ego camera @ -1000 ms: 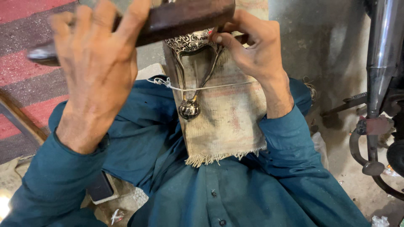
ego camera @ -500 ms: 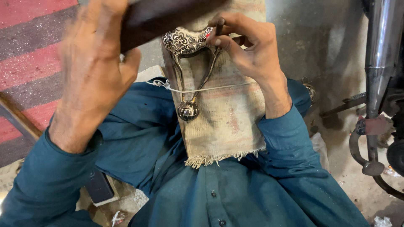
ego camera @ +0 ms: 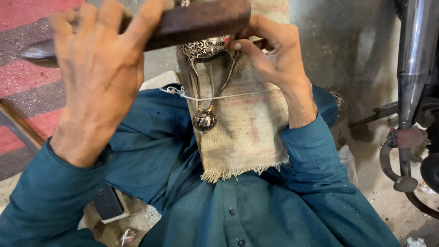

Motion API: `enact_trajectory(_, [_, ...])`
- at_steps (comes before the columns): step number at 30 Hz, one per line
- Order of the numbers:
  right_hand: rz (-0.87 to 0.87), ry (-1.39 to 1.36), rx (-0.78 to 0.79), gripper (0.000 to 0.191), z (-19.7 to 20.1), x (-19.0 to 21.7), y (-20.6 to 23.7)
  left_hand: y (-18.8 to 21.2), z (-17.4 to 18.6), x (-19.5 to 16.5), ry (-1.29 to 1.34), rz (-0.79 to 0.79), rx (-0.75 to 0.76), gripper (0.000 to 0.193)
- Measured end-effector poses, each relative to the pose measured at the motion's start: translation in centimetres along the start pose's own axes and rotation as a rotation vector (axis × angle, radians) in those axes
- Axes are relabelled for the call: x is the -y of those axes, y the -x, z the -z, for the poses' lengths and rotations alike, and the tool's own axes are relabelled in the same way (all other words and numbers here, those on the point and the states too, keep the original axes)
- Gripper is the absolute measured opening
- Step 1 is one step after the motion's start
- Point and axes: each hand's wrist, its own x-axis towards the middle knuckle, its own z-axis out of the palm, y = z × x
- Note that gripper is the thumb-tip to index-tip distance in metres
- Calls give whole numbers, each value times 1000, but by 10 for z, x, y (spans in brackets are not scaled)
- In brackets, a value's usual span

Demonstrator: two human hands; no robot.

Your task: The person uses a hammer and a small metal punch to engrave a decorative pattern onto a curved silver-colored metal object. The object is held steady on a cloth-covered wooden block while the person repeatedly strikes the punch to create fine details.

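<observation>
A grey concrete floor (ego camera: 347, 55) lies under us, with a red and grey striped mat (ego camera: 27, 77) at nine o'clock and a chromed motorcycle pipe (ego camera: 414, 50) at three o'clock. Across our lap stands a board wrapped in frayed beige woven cloth (ego camera: 247, 132), tied with a white string (ego camera: 228, 97). Our left hand (ego camera: 98, 77) is wrapped tight round a dark brown wooden block (ego camera: 201, 20) raised at twelve o'clock; its far end blurs. Our right hand (ego camera: 270, 55) pinches narrowly the top of an embossed silver ornament (ego camera: 206, 48), whose two thin arms run down to a round silver bell (ego camera: 204, 120) at the centre, lying on the cloth. To strike well, we judge, the ornament should be pinned flat, fingertips kept off the embossed face, and the block brought down squarely. No labels show; a small dark flat box (ego camera: 107, 201) sits at seven o'clock and a clear plastic bag (ego camera: 348, 160) at four o'clock.
</observation>
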Motion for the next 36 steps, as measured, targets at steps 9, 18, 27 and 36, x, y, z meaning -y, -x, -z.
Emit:
enact_trajectory(9, [5,-8,3,27,0,-2,1,-1,3,-1,16,-12,-61,66])
enact_trajectory(18, [53,-357,-83,19,2,-31,9,25,7,-14,290,248,102,78])
enact_trajectory(27, [39,-192,8,18,7,-23,7,67,-18,-39,586,411,62,75])
enact_trajectory(36, [122,-204,1,15,5,-37,11,38,1,-44,395,252,28,79])
